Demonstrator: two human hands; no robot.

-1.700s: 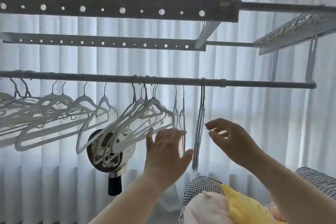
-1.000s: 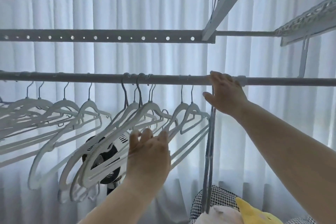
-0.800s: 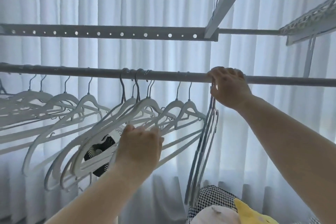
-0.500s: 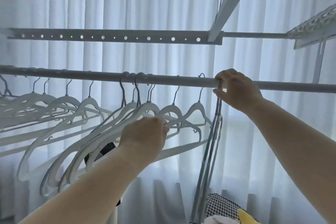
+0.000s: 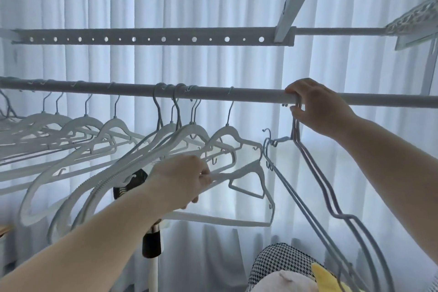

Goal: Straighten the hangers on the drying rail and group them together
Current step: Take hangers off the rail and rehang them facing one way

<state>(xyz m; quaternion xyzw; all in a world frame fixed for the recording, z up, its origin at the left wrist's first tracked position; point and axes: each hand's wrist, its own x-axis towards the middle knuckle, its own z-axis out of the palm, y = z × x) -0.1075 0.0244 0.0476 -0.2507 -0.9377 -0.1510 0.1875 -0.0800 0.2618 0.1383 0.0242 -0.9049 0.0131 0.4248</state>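
A grey drying rail (image 5: 248, 93) crosses the view. Several white hangers (image 5: 113, 130) hang from it on the left at slanting angles. My left hand (image 5: 184, 180) grips one arm of a white hanger (image 5: 251, 173) that is tilted, with its hook free below the rail. My right hand (image 5: 317, 106) is up at the rail, its fingers curled round the hooks of a few thin blue-grey hangers (image 5: 331, 197). These swing down and to the right, their lower ends running out of view.
Two perforated metal bars (image 5: 142, 39) run above the rail, in front of a white curtain (image 5: 213, 7). A dark fan on a stand (image 5: 132, 180) sits behind the hangers. A houndstooth cushion (image 5: 279, 265) and a yellow plush toy (image 5: 327, 275) lie at the lower right.
The rightmost white hanger has come off the rail and now sits lower in my left hand. The thin hangers under my right hand have swung out to the right.
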